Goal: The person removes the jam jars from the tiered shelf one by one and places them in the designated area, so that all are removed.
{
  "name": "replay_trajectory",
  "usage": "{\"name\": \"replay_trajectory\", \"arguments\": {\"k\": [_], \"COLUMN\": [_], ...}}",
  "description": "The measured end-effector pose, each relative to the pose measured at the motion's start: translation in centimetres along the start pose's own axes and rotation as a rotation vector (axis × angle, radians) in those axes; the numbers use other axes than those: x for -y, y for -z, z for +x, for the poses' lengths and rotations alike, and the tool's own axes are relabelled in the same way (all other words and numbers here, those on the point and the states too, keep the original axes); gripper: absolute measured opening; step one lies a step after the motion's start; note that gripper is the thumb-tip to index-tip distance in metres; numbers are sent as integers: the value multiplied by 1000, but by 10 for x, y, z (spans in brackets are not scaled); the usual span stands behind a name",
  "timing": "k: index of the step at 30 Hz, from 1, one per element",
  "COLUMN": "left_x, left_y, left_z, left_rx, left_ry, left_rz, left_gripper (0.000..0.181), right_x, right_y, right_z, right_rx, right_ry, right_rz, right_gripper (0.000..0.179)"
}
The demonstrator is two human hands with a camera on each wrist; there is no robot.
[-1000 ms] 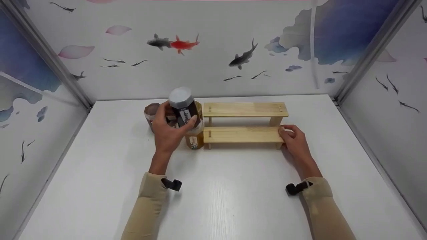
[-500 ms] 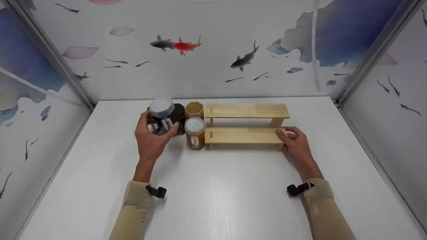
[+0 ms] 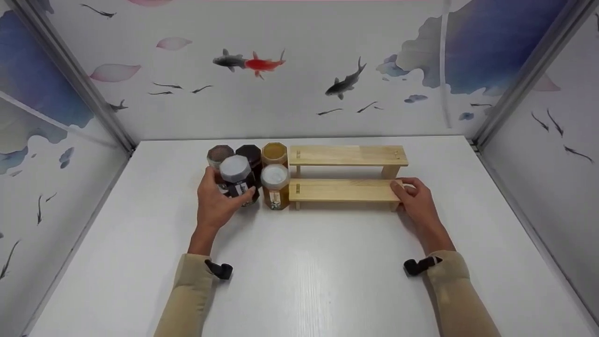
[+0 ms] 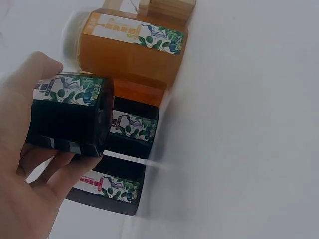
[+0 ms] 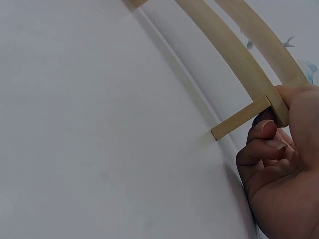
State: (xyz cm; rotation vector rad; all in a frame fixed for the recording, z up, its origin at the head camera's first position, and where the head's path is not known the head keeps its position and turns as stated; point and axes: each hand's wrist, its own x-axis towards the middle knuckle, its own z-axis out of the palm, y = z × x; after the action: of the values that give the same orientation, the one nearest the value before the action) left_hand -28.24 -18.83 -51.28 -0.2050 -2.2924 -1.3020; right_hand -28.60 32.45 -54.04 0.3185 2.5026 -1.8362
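My left hand (image 3: 213, 201) grips a dark jar (image 3: 237, 175) with a whitish lid, thumb on its right side. In the left wrist view this jar looks raised off the table, in front of two other dark jars. Just right of it stands an amber honey jar (image 3: 275, 189) with a pale lid. Behind are another amber jar (image 3: 274, 152), a dark jar (image 3: 249, 154) and a brownish-topped jar (image 3: 220, 153), partly hidden. My right hand (image 3: 419, 203) pinches the right end of the lower board of a two-tier wooden rack (image 3: 346, 191), thumb on top.
The white table (image 3: 299, 271) is bounded by printed panels, with a back wall (image 3: 299, 112) close behind the rack and jars. The rack's upper board (image 3: 348, 155) stands behind the lower one. The front amber jar stands close against the rack's left end.
My left hand has carried the dark jar left and down from above the amber jars, then slightly right, to the front of the back jars. My right hand stays on the rack.
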Motion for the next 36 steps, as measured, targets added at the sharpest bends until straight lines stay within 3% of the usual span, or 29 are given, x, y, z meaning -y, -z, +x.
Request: {"name": "replay_trajectory", "arguments": {"k": [9,20,28,36], "left_x": [16,19,18,18], "left_y": [-7,-4,-4,0], "left_z": [-6,-6,-6,-5], "left_rx": [148,217,262,305], "left_ry": [33,130,145,166], "left_rz": [6,-49,-79,-124], "left_gripper": [86,82,73,80], "right_x": [2,3,2,-2], "right_y": [0,0,1,0], "right_z": [-1,2,-4,1], "right_rx": [1,21,8,-9], "right_ry": [-6,-44,-41,-23], "right_rz": [26,40,38,37], "right_gripper": [72,66,70,68]}}
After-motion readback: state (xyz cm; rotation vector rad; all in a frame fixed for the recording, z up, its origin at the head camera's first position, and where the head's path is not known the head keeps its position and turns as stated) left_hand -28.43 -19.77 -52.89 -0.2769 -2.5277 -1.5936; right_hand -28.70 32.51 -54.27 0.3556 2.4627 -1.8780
